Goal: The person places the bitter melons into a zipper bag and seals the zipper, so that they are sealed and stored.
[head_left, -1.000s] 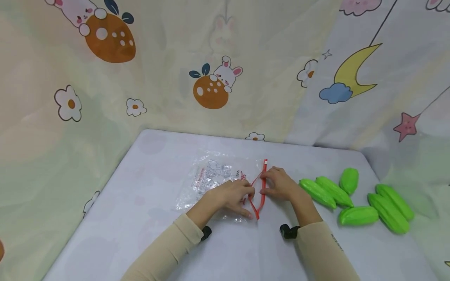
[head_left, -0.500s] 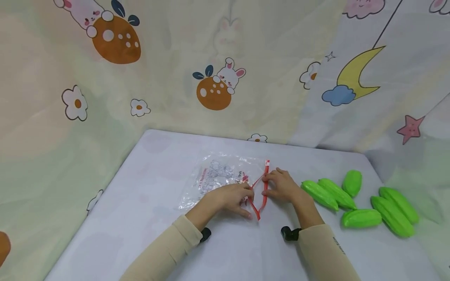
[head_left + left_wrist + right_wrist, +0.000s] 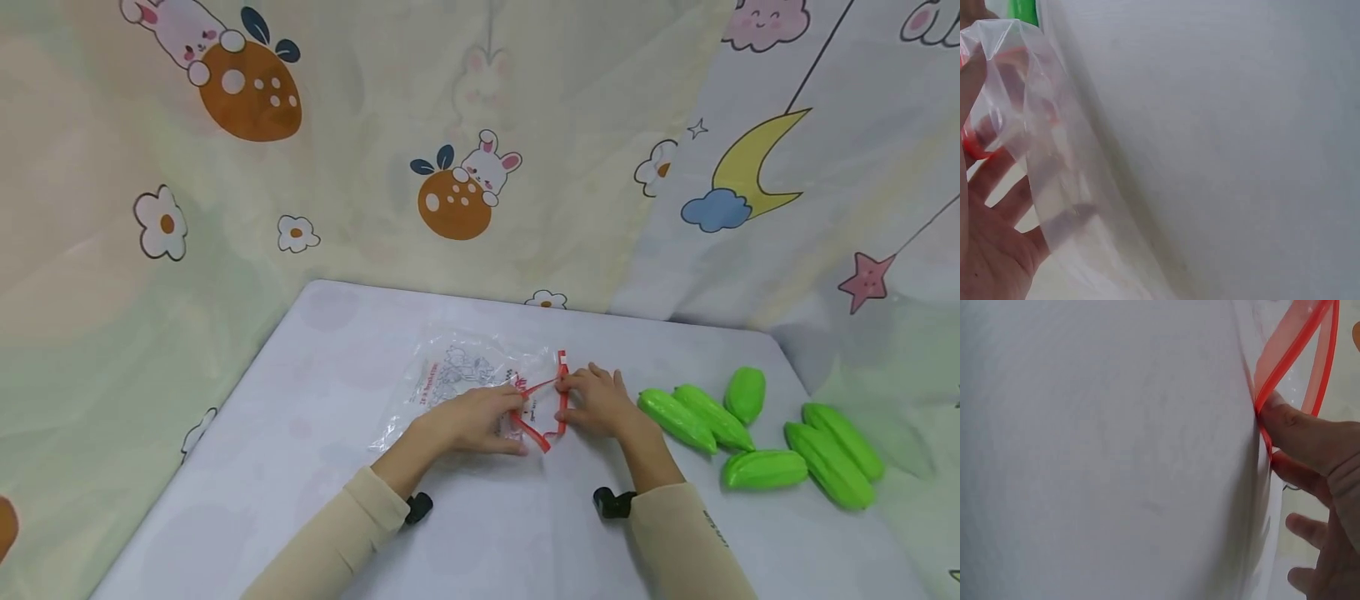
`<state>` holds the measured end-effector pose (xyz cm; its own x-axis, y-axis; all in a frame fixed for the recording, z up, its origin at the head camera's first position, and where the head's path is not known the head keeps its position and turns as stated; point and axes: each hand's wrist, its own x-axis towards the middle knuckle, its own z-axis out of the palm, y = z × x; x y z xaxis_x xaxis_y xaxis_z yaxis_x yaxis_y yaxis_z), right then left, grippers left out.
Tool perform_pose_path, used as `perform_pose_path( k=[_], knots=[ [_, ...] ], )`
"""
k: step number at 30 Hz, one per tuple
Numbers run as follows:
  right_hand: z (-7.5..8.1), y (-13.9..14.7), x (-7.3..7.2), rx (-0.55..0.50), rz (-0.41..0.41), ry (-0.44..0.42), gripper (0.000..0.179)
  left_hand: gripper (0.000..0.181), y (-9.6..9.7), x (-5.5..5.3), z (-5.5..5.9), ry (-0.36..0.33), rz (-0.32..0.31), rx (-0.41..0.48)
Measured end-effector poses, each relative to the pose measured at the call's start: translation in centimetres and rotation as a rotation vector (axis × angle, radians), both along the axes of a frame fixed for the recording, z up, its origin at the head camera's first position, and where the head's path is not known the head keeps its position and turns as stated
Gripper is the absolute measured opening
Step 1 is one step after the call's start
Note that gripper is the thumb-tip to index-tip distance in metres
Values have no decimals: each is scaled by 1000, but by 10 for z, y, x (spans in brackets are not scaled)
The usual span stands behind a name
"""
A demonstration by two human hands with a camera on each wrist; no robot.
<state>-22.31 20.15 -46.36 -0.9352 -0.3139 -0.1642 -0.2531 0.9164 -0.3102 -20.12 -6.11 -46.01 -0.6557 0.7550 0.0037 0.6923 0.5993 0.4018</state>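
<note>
A clear plastic zip bag [image 3: 450, 375] with printed writing and a line drawing lies flat on the table, its red-edged mouth [image 3: 562, 362] turned to the right and spread apart. My left hand [image 3: 472, 417] grips the upper layer at the red edge; the left wrist view shows the thumb on one side of the film and the fingers [image 3: 1015, 199] partly seen through it. With thumb and forefinger, my right hand [image 3: 603, 406] pinches the other red edge close to the tabletop. In the right wrist view its remaining fingers [image 3: 1307, 530] stay off the bag.
Right of my right hand lie several green ridged fruits [image 3: 765, 470] resembling star fruit, some side by side. The white-covered table [image 3: 247, 467] meets a patterned cloth backdrop [image 3: 360, 150] along its far edge. Black wrist cameras [image 3: 613, 503] sit at both cuffs.
My left hand has moved slightly left, drawing its red edge away from the other, so the bag's mouth gapes wider. My right hand keeps its pinch in nearly the same place.
</note>
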Motion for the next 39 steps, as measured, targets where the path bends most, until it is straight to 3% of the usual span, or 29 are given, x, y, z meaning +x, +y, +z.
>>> perform_pose_path(
  k=[11,20,24,32,39],
  knots=[
    [3,1,-2,1,-52,-47,46,47,-6,-7,-4,34,15,97],
    [0,-6,-9,-4,-51,-12,47,43,-10,-11,-3,51,28,152],
    [0,-14,-11,-17,-38,-14,51,39,-17,-10,-3,42,69,179],
    [-3,-2,-6,-2,-69,-19,47,47,-16,-7,-7,0,55,298],
    [0,4,-4,-8,-56,-15,45,42,-11,-7,-4,-4,60,328]
  ],
)
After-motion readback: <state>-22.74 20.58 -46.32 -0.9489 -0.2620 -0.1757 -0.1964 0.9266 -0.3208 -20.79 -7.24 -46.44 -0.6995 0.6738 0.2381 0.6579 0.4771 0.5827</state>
